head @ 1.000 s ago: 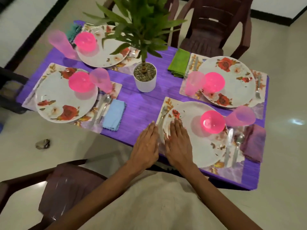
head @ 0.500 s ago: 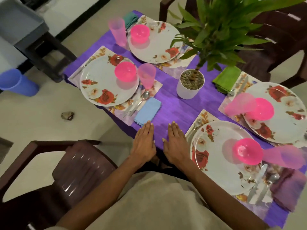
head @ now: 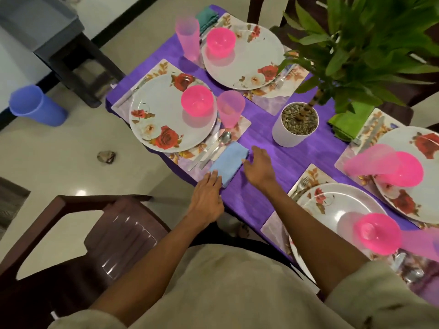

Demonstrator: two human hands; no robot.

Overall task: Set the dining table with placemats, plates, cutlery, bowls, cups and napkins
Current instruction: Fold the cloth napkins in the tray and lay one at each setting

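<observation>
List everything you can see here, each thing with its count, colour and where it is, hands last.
table: 1, purple, centre
placemats: 4, floral, one per setting
plates: 4, white with red roses, on the placemats
bowls: 4, pink, one on each plate
cups: 4, translucent pink, beside the plates
blue napkin: 1, near left setting
green napkin: 1, far right setting
teal napkin: 1, far left setting
knife and spoon: silver, between near left plate and blue napkin
potted plant: 1, white pot, table centre
chair: 1, brown, near left
blue tumbler: 1, on the floor, left
left hand: fingertips at the blue napkin's near end
right hand: open, beside the blue napkin
</observation>
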